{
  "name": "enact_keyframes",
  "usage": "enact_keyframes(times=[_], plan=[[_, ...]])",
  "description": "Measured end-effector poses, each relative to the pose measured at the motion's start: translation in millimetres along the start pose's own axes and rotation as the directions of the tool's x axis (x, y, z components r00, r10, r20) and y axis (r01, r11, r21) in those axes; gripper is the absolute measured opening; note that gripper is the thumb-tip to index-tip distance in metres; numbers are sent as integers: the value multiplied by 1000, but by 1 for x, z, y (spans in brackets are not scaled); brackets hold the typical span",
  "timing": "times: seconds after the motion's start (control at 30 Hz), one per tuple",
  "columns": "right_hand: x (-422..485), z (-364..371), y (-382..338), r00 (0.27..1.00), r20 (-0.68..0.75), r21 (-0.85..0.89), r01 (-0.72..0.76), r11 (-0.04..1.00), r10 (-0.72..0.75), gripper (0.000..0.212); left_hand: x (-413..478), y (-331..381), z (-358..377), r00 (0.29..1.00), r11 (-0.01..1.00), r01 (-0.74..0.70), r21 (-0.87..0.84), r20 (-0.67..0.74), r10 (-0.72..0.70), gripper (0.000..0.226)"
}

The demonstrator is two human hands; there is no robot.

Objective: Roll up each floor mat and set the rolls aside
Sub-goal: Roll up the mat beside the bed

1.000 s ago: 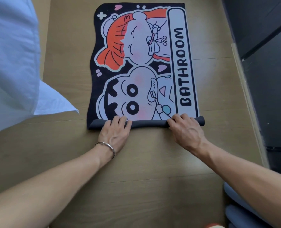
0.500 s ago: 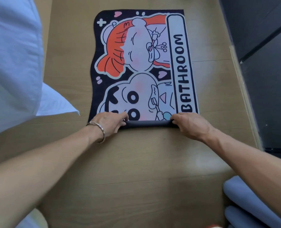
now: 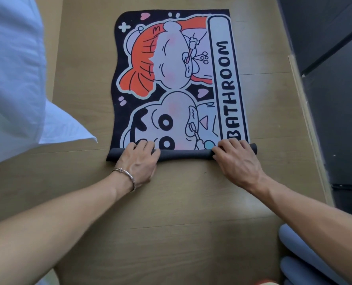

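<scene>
Early: bathroom mat [image 3: 171, 79] lies on wooden floor [image 3: 191, 202], only its near edge wound into a thin roll [image 3: 185, 155]. Left hand [image 3: 139, 161] and right hand [image 3: 236, 160] grip that roll, fingers curled over it. Most is flat, unrolled; bluish rolls [image 3: 294, 256] nearby, likely done.

The bathroom mat [image 3: 171, 79] is seen as a matt cloth with a short pile and a printed cartoon. On its rolled part [image 3: 185, 156] a dark backing is shown, smooth, matt and rubber-like. The floor [image 3: 191, 202] is laid in smooth wood-look boards with a faint grain and a soft sheen. The bracelet [image 3: 128, 175] is of shiny silver-coloured metal. The white sheet [image 3: 12, 79] is thin matt cloth, slightly creased. The blue-grey rolls [image 3: 294, 254] look smooth and matt. The dark cabinet front [image 3: 335, 99] is smooth and dull.
</scene>
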State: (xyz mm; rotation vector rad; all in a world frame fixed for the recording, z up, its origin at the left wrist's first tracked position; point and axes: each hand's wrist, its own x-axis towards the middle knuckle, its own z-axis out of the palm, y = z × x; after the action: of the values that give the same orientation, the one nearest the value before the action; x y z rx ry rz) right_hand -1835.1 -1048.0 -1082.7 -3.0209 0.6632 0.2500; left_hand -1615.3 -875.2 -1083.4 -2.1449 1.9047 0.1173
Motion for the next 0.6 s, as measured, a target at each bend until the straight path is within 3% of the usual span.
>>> enact_keyframes(times=[0.13, 0.23, 0.4, 0.6], plan=[[-3, 2, -2, 999, 48, -13, -5, 1000, 6, 27, 0, 6, 0, 999, 998, 17, 58, 29, -19, 29], [3, 1, 0, 997, 81, 3, -14, 1000, 13, 21, 5, 2, 0, 997, 999, 52, 0, 48, -52, 25], [14, -7, 8, 991, 136, 121, -14, 993, -2, 31, 8, 0, -2, 994, 991, 94, -90, 59, -89, 25], [12, -18, 7, 968, 247, 159, 1, 987, -40, 33, 14, -14, -14, 960, 979, 63, -196, 281, -5, 31]])
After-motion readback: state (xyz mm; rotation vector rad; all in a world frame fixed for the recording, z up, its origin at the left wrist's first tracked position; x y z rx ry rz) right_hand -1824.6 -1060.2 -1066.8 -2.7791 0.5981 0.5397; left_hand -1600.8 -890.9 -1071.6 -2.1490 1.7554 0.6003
